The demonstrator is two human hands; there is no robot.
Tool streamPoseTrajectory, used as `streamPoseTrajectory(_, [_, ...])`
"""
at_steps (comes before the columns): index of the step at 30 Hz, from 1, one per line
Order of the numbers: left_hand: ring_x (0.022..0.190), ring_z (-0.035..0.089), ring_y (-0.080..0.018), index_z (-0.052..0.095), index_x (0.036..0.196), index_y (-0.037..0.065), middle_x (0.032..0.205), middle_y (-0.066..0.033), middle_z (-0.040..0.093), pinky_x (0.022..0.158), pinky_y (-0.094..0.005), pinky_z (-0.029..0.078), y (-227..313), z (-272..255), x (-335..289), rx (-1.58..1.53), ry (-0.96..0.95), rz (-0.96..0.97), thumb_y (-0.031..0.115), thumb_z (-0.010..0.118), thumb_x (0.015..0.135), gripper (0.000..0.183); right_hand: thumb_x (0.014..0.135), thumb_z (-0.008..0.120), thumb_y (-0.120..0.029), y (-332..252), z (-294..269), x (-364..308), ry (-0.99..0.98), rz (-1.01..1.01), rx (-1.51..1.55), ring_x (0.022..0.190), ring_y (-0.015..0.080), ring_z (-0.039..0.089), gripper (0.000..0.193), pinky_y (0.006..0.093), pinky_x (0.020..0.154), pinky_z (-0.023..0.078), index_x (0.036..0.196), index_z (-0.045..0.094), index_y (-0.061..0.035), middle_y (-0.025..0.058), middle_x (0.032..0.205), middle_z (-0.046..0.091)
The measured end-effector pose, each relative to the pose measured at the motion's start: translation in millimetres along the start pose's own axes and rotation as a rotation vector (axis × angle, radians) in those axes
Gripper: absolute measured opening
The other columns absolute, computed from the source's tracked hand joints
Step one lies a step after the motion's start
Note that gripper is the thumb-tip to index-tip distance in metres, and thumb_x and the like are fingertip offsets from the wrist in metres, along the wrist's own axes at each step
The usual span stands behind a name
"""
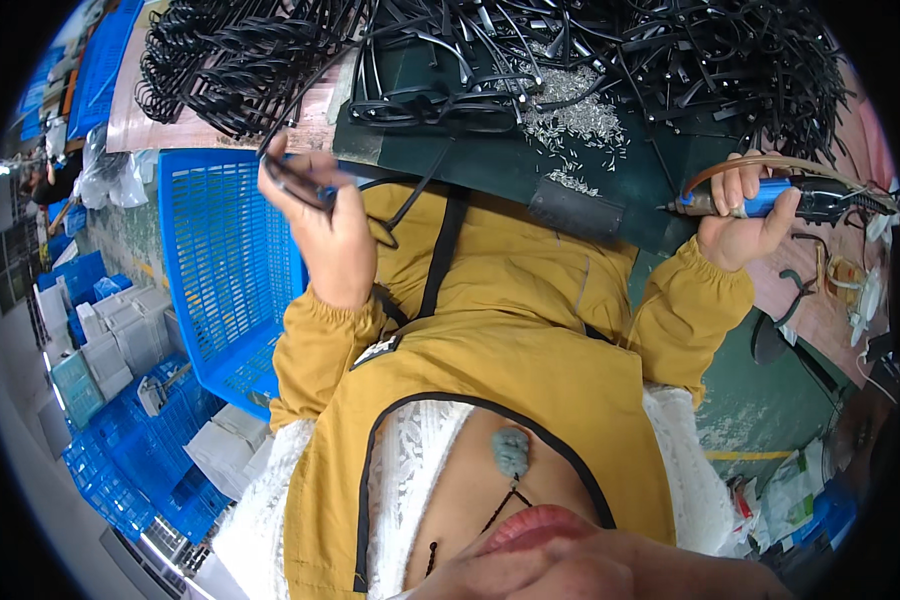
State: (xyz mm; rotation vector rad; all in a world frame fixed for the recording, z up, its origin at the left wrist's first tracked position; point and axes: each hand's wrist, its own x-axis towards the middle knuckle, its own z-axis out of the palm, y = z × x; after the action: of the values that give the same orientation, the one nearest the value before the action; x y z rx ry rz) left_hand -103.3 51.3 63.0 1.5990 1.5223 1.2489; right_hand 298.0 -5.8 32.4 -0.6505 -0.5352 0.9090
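Observation:
My left hand (322, 232) is raised at the table's edge, shut on a thin black plastic frame piece (292, 180) that sticks out above the fingers. My right hand (745, 222) grips a blue and black power screwdriver (770, 197). Its tip points left over a dark green mat (490, 160), and a brown hose arcs off its back. The two hands are far apart. A scatter of small silver screws (575, 118) lies on the mat between them. My yellow jacket sleeves and chest fill the middle of the view.
A tangled heap of black frame parts (490, 40) covers the table's far side. A blue plastic crate (225, 270) stands by my left arm. Several blue crates and white boxes (120, 400) sit on the floor at lower left. Cables and small fittings (850, 280) lie at right.

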Motion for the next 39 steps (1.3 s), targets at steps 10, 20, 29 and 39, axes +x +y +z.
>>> streamPoseTrajectory(10, [0.155,0.022,-0.0408,0.035,0.156,-0.001,0.163,-0.027,0.029,0.127,-0.053,0.008,6,46,43,0.493,0.183,0.467,0.0,0.052,0.074,0.084,0.101,0.058,-0.026,0,-3,-11,-0.014,-0.051,0.008,0.063,0.0151,0.053,0.025,0.0256,0.05,0.041,0.115,0.057,-0.0063,0.0057,0.083,0.056])
streamPoseTrajectory(20, [0.092,0.065,-0.0246,0.072,0.11,0.011,0.1,-0.002,0.07,0.094,-0.0456,0.039,30,58,65,0.859,-0.194,0.608,0.032,0.056,0.101,0.028,0.103,0.043,-0.066,3,-7,-7,0.022,-0.189,-0.242,0.096,0.0261,0.063,0.071,0.0373,0.08,0.053,0.131,0.056,-0.0017,0.0135,0.117,0.064])
streamPoseTrajectory(29, [0.111,0.061,-0.0307,0.069,0.116,0.007,0.112,-0.01,0.067,0.107,-0.0526,0.039,15,80,43,0.774,-0.184,0.725,0.03,0.064,0.097,0.03,0.084,0.076,-0.016,-10,-6,49,-0.643,-0.482,-1.583,0.108,0.0298,0.056,0.039,0.0394,0.097,0.047,0.122,0.071,-0.0108,0.0115,0.118,0.059])
streamPoseTrajectory(39, [0.074,0.057,-0.0294,0.062,0.069,0.008,0.074,-0.0077,0.057,0.076,-0.0419,0.042,-2,61,80,0.68,-0.114,0.595,0.014,0.061,0.091,0.023,0.084,0.076,-0.001,12,-18,55,-0.372,-0.405,-1.313,0.095,0.0214,0.061,0.015,0.033,0.085,0.049,0.098,0.071,-0.0048,0.0072,0.101,0.061])
